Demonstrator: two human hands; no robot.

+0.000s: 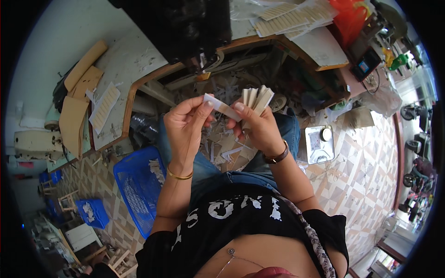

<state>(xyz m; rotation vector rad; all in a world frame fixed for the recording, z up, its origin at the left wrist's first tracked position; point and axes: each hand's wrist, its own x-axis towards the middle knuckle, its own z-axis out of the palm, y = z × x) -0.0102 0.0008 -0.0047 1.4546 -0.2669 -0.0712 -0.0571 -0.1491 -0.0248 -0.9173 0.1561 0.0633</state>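
Observation:
Above my lap, my left hand (184, 124) pinches one end of a short white strip (223, 108) with a tan section between thumb and fingers. My right hand (262, 129) grips the strip's other end under its thumb. That same hand also holds a bundle of folded cream strips (257, 98), which fan upward from between its fingers. Both hands are in front of the black machine head (185, 28), with its small yellow-brown tip (202, 77) just above the left fingers. Some right fingertips are hidden behind the strips.
A worktable (143, 58) curves around the machine. Sheets with tan strips (105, 107) and brown boards (74, 123) lie left; more striped sheets (296, 21) and a red bag (347, 18) sit right. A blue basket (132, 190) and metal tin (313, 155) flank my legs. Scraps litter the floor.

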